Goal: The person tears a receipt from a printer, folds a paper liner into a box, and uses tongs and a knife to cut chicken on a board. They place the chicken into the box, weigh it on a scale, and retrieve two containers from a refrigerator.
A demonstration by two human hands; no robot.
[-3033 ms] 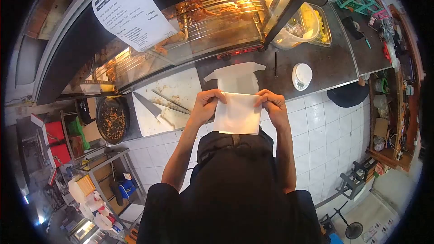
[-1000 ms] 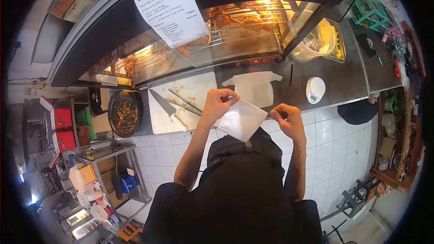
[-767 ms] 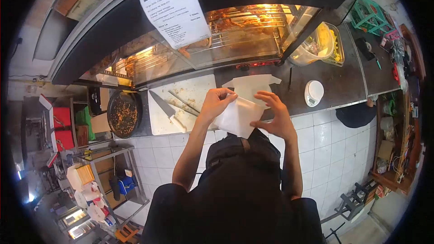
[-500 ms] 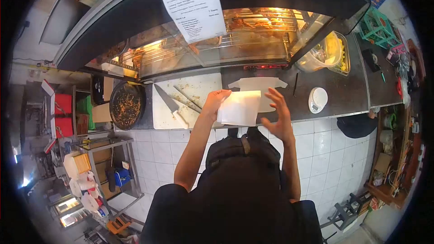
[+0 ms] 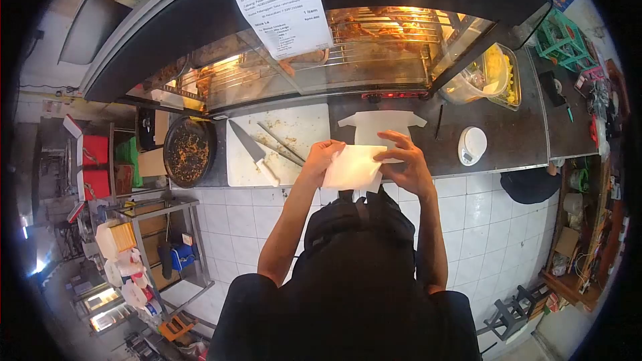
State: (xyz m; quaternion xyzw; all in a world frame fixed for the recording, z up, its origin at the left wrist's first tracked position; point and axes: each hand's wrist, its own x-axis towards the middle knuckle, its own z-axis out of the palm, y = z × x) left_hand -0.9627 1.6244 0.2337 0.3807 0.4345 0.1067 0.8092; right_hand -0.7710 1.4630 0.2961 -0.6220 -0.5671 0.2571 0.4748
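Observation:
A white sheet of paper [image 5: 352,167] is held up in front of me, over the counter's front edge. My left hand [image 5: 324,160] pinches its upper left corner. At the right edge, the fingers and thumb of my right hand [image 5: 406,164] close on the same sheet. Behind it, a flat white cut-out piece [image 5: 374,123] lies on the dark counter. To the left is a white cutting board [image 5: 309,120] with crumbs, a knife [image 5: 254,152] and a long thin metal tool [image 5: 281,144].
A heated glass cabinet [image 5: 381,70] with food spans the back, a printed receipt [image 5: 284,10] hanging on it. A black pan [image 5: 190,152] of crumbs stands left; a white scale [image 5: 472,146] and a plastic tub [image 5: 468,87] are right.
My right hand has moved left and closed on the paper's right edge; before, its fingers were spread beside it. The sheet now sits slightly lower and is bent.

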